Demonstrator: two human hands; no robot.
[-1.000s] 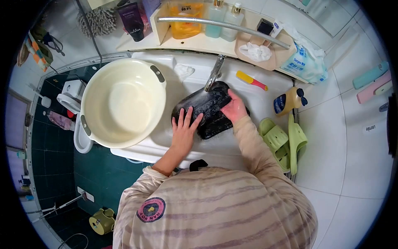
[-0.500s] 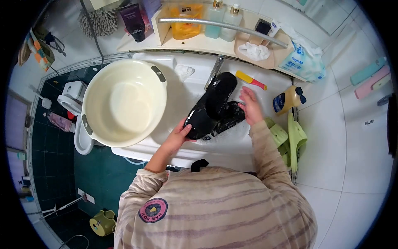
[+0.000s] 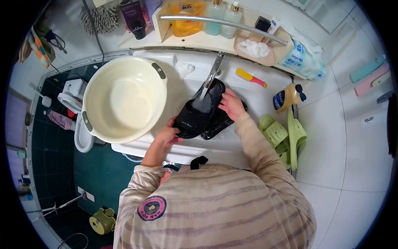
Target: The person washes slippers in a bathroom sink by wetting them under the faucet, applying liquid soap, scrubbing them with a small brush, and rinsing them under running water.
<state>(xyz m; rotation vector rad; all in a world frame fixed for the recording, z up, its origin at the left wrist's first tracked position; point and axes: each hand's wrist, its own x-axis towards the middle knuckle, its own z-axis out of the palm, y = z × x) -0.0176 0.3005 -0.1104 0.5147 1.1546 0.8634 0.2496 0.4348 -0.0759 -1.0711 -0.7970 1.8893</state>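
A wet black slipper [image 3: 196,117] is held tilted under the faucet [image 3: 214,70], with water running onto its insole. My left hand [image 3: 167,133] grips its lower end, thumb on top. At the upper right edge my right hand [image 3: 232,104] holds its side, the fingers closed against the rim. Beneath it, partly hidden, a second black slipper [image 3: 219,125] with some suds lies in the white sink [image 3: 186,154].
A big cream basin [image 3: 128,101] stands on the left of the sink. To the right are a brush with yellow and red handle [image 3: 251,77], a yellowish bottle [image 3: 287,98] and green slippers [image 3: 275,135]. Above runs a shelf [image 3: 190,43] with a metal rail [image 3: 224,25].
The upper slipper has turned from its side to show its insole and moved left under the faucet. My right hand has closed on its edge; my left hand shifted slightly left and down.
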